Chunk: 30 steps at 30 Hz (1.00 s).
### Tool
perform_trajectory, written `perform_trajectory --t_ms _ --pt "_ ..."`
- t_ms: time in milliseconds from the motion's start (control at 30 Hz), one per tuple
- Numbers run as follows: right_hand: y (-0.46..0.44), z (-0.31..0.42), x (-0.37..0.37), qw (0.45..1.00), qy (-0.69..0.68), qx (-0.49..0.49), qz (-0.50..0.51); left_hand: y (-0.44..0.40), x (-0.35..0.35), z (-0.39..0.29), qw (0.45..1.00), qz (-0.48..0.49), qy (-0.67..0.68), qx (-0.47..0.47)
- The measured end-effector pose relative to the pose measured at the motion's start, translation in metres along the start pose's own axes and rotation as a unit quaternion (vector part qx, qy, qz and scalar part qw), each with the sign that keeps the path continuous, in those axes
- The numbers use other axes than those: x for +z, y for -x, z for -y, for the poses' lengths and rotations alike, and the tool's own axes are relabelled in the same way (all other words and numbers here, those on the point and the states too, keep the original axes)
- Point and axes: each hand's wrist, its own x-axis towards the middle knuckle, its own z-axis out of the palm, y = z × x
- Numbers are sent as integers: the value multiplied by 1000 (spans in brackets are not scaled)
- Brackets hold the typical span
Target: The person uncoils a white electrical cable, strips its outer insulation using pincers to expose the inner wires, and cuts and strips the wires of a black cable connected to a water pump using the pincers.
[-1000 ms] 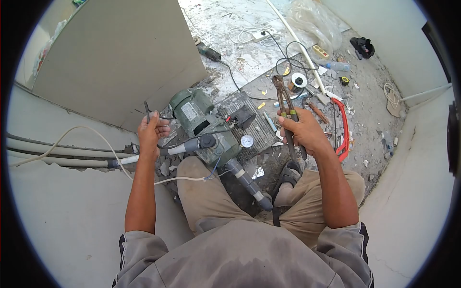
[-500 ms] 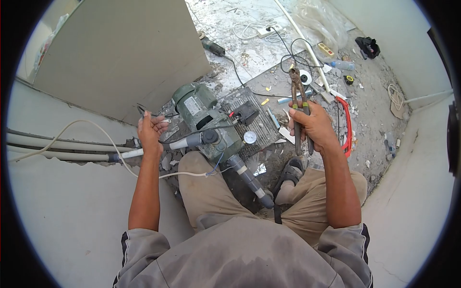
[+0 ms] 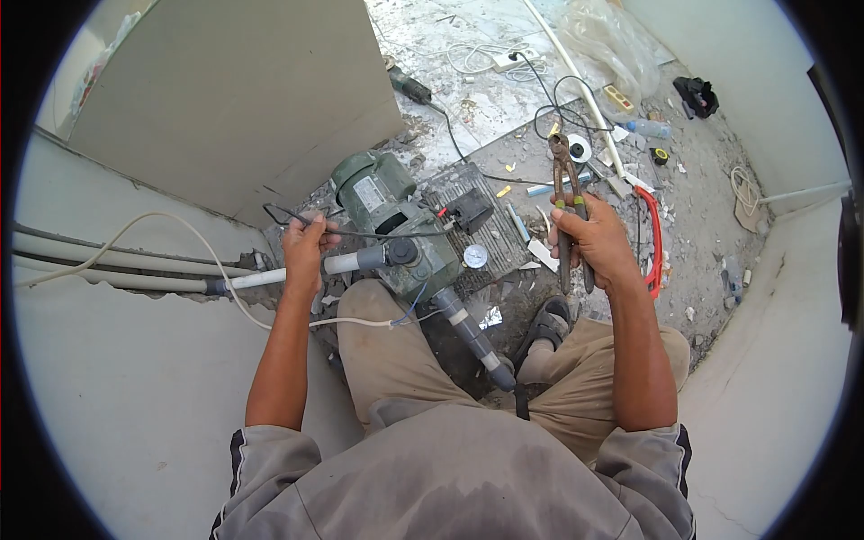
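My left hand (image 3: 310, 247) is closed around a black cable (image 3: 382, 236) that runs from the green water pump (image 3: 367, 195); a loop of it sticks out past my fingers. In my right hand (image 3: 596, 236) is a pair of rusty-jawed pincers (image 3: 561, 162), held upright by dark handles, jaws pointing away from me. The pump stands between my hands, with a pressure gauge (image 3: 475, 256) and a small black box (image 3: 470, 211) at its side. A grey pipe (image 3: 468, 333) comes from the pump toward me. A white cable (image 3: 351, 321) with blue wire ends lies across my knee.
A red-framed hacksaw (image 3: 654, 238) lies to the right. Beyond the pump are an angle grinder (image 3: 409, 85), a white extension cord (image 3: 513, 59), a long white pipe (image 3: 576, 76) and a plastic bottle (image 3: 648, 128). Walls stand on both sides; rubble covers the floor.
My left hand has moved right, nearer the pump, and the black cable is now drawn straighter between hand and pump. The pincers stay in my right hand; the view has shifted slightly.
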Motion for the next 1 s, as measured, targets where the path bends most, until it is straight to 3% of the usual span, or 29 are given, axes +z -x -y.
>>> perform_trajectory --t_ms 467,767,1000 --pt "3 5 7 999 -37 -2 15 1 9 -14 998 17 53 22" --pt "3 -2 3 990 -95 -92 -40 -3 14 -19 999 4 0 45" --pt "-3 1 -2 992 -104 -51 -46 -2 0 8 1000 -10 -18 6"
